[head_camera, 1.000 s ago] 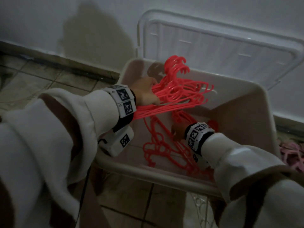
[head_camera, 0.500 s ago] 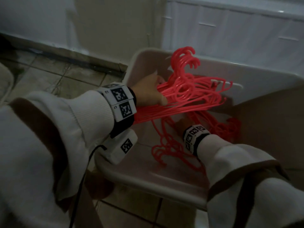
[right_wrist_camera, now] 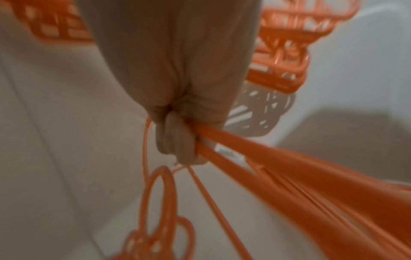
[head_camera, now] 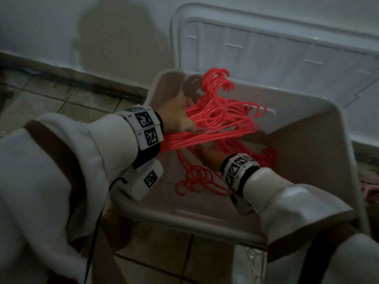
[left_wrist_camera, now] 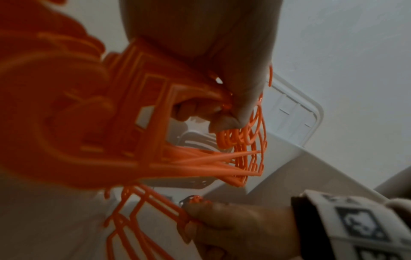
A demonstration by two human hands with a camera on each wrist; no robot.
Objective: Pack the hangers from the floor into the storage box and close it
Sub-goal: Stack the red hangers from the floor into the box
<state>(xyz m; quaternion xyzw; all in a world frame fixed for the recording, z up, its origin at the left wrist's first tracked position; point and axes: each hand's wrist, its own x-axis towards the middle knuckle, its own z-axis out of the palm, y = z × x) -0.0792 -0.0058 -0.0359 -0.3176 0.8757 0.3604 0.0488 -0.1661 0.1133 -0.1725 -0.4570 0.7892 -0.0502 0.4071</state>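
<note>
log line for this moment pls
left hand grips hanger bundle over storage box | right hand grips hangers inside | lid open

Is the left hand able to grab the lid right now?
Probably not yet. The left hand grips a bunch of hangers over the box. The lid leans open behind the box; nothing blocks it, but that hand is full.
</note>
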